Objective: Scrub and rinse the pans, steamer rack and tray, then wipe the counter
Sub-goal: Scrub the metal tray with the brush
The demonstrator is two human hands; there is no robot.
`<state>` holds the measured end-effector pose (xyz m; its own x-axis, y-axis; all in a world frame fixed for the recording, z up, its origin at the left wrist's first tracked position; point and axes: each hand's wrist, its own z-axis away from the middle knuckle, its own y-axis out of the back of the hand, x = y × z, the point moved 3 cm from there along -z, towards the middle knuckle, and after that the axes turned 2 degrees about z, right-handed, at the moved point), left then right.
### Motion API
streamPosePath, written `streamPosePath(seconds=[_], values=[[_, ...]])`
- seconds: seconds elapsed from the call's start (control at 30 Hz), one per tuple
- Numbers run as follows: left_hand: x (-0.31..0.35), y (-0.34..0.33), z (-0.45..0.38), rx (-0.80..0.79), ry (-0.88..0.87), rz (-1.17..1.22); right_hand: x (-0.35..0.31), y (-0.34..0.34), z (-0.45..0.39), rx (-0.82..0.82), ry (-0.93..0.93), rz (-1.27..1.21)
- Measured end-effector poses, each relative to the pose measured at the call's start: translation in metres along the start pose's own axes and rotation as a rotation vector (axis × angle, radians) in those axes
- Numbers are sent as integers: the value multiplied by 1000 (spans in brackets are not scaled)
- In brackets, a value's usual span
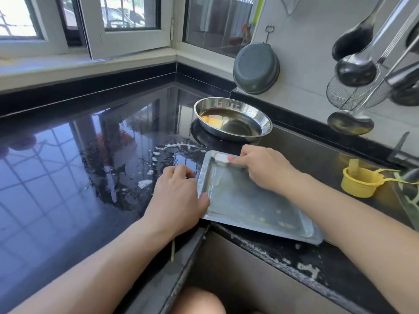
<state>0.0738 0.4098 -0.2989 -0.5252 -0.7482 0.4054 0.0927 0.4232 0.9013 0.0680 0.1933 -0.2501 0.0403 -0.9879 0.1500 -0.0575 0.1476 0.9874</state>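
Counter [68, 159]: black, glossy, wet, flecked with foam [145, 183] | tray [249, 200]: lay flat at the sink edge | pan [233, 118]: round steel, stood behind the tray, held brown liquid | cup [359, 182]: yellow, stood at the right

Dull metal tray [249, 200], glossy black stone counter [68, 155].

left hand [175, 196]: fingers curled, thumb pinching | right hand [264, 168]: fingers curled, grip tight
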Motion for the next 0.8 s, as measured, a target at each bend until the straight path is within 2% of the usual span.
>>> streamPosePath(seconds=[0.1,0.3,0.43,0.53,0.63,0.73,0.8], values=[[1,1,2,13,15,-20,22,-4,20,-13,18,25],[0,-2,-1,3,23,-36,65,3,54,-117,-117,77],[-1,-2,-5,-23,12,-63,40,-1,33,-90,-130,-9],[-1,-2,-5,-40,16,-76,0,-5,14,-63,-60,-121],[0,-1,-5,-41,16,-74,-19,-4,6,-74,-3,-89],[-1,-1,-5,-30,4,-75,-3,3,3,-100,-107,-74],[-1,-1,-4,-17,10,-62,-9,3,6,-102,-106,-88]])
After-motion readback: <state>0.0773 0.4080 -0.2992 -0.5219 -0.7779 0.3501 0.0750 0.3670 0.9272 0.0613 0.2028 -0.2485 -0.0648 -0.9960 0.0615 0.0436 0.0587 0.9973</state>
